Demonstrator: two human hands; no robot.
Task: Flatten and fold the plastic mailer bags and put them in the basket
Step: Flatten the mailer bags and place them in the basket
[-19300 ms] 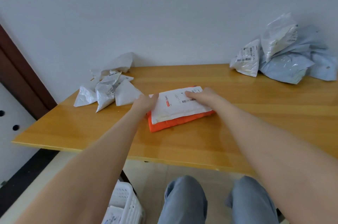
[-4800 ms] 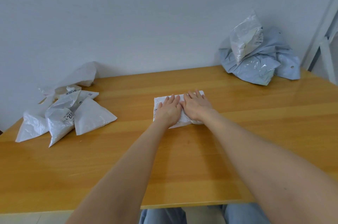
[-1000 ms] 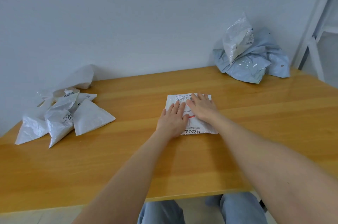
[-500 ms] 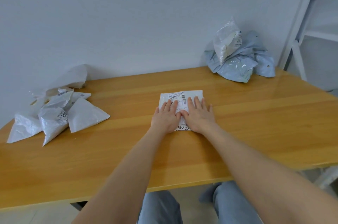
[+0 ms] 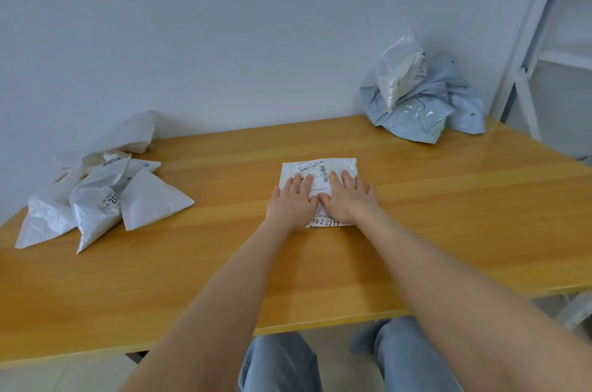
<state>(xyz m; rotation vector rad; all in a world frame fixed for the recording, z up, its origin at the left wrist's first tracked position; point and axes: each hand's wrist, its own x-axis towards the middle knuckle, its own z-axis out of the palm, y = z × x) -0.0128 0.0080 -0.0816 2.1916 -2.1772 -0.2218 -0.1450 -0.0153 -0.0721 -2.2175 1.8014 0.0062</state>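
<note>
A white mailer bag with a printed shipping label lies flat and folded at the middle of the wooden table. My left hand presses on its left half with straight fingers. My right hand lies palm down on its right half, fingers spread, thumb touching the left hand. Crumpled white mailer bags are heaped at the table's far left. A pile of grey-blue and white mailer bags sits at the far right against the wall. The basket is out of view.
A white metal shelf frame stands past the table's right end. The wall runs along the table's far edge. My knees in blue jeans show under the near edge.
Both hands slid back toward me over the folded bag and now lie side by side on it. The view shifted a little; the bag stays in place.
</note>
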